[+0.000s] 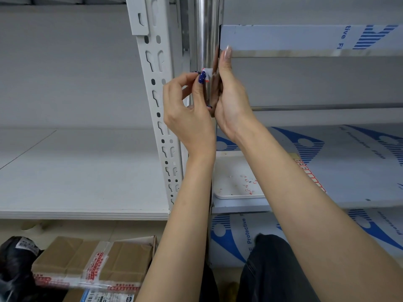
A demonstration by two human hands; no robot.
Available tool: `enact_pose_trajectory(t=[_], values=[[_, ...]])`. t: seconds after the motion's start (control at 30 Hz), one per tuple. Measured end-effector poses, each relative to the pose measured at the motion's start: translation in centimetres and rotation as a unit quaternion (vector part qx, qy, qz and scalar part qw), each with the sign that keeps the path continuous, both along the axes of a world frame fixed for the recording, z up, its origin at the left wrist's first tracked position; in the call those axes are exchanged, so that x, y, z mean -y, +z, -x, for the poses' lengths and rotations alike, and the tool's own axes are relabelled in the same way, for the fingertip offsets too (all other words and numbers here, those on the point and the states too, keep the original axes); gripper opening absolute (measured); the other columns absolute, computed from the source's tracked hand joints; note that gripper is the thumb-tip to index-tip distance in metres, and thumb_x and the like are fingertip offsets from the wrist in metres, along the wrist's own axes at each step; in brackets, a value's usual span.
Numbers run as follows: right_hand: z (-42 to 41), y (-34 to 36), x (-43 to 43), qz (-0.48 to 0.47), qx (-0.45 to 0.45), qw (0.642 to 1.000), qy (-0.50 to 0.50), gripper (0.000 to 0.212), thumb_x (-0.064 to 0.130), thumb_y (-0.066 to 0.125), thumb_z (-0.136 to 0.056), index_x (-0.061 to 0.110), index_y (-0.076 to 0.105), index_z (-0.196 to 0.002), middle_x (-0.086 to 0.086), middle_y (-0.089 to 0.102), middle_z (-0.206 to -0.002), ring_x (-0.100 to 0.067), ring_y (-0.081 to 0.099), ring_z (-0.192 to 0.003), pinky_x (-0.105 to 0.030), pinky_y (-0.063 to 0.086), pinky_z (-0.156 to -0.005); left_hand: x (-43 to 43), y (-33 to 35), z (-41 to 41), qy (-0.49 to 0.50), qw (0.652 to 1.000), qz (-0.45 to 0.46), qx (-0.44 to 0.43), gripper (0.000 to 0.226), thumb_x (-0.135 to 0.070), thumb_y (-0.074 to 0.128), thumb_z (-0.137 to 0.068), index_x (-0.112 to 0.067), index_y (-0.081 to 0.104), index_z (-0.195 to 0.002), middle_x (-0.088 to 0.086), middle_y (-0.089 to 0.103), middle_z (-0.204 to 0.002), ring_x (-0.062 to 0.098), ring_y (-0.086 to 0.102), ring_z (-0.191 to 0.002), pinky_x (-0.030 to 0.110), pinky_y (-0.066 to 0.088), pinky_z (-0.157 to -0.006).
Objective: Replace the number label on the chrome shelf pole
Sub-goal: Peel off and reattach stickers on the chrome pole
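Observation:
A chrome shelf pole (205, 33) runs upright through the middle of the view. A small white label with a red edge (207, 74) sits on the pole at about chest height. My left hand (187, 110) pinches that label between thumb and forefinger. My right hand (229, 94) lies flat against the pole's right side, fingers straight and pointing up. The back of the pole and the label's printed face are hidden.
A white slotted upright (157, 88) stands just left of the pole. Steel shelves with blue-printed protective film (340, 158) extend right; a white tray (235, 184) with red paper scraps lies on one. A taped cardboard box (93, 262) and a black bag (15, 264) sit on the floor.

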State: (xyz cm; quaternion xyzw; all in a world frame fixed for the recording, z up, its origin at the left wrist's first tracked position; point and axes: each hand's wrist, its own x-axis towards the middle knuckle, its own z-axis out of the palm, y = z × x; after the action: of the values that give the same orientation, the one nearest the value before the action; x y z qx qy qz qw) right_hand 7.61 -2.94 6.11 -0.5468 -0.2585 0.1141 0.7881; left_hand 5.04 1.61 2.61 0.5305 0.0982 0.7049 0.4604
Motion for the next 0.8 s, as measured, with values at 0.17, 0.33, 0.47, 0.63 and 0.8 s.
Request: enact_pose_trajectory(t=[0.17,0.33,0.47,0.63,0.8], values=[[-0.2,-0.1,-0.3,-0.025,-0.016,1.000,0.004,0.059,0.055,0.034,-0.096,0.006,0.062,-0.113,-0.015,0.067,-0.107,-0.028,0.065,-0.106,-0.045,0.051,-0.097,0.1,0.5,0.1,0.029,0.999,-0.015,-0.018,0.009,-0.013,0.063,-0.087,-0.004,0.065,-0.085,-0.018,0.054,-0.078,0.014,0.061,-0.073,0.022,0.049,-0.069],[-0.1,0.0,-0.3,-0.042,-0.022,0.999,0.001,0.052,0.051,0.036,-0.097,0.008,0.063,-0.104,-0.013,0.069,-0.097,-0.025,0.067,-0.099,-0.041,0.052,-0.096,0.2,0.8,-0.1,0.027,0.998,-0.021,-0.048,0.011,-0.012,0.058,-0.089,-0.002,0.062,-0.086,-0.005,0.057,-0.083,0.016,0.058,-0.077,0.011,0.038,-0.070],[-0.1,0.0,-0.4,-0.036,-0.021,0.999,-0.004,0.059,0.053,0.036,-0.096,0.002,0.063,-0.108,-0.015,0.069,-0.098,-0.028,0.067,-0.100,-0.043,0.051,-0.097,0.1,1.0,0.2,0.013,0.997,-0.017,-0.077,0.013,-0.014,0.056,-0.090,-0.003,0.062,-0.089,-0.005,0.059,-0.085,0.015,0.058,-0.080,0.009,0.035,-0.070],[0.1,0.0,-0.4,-0.034,-0.017,0.999,-0.009,0.052,0.052,0.036,-0.096,0.009,0.065,-0.102,-0.009,0.070,-0.093,-0.023,0.068,-0.097,-0.041,0.051,-0.098,0.1,0.9,0.5,-0.003,0.996,-0.021,-0.091,0.012,-0.014,0.056,-0.090,-0.004,0.061,-0.090,-0.004,0.060,-0.086,0.016,0.059,-0.081,0.012,0.038,-0.071],[0.3,0.1,-0.2,-0.036,-0.023,0.999,0.001,0.049,0.052,0.037,-0.096,0.014,0.065,-0.081,-0.002,0.069,-0.076,-0.018,0.067,-0.085,-0.039,0.054,-0.092,0.2,0.7,1.0,0.011,0.997,-0.040,-0.068,0.009,-0.011,0.059,-0.088,-0.003,0.063,-0.087,-0.006,0.058,-0.084,0.012,0.058,-0.078,0.019,0.045,-0.072]])
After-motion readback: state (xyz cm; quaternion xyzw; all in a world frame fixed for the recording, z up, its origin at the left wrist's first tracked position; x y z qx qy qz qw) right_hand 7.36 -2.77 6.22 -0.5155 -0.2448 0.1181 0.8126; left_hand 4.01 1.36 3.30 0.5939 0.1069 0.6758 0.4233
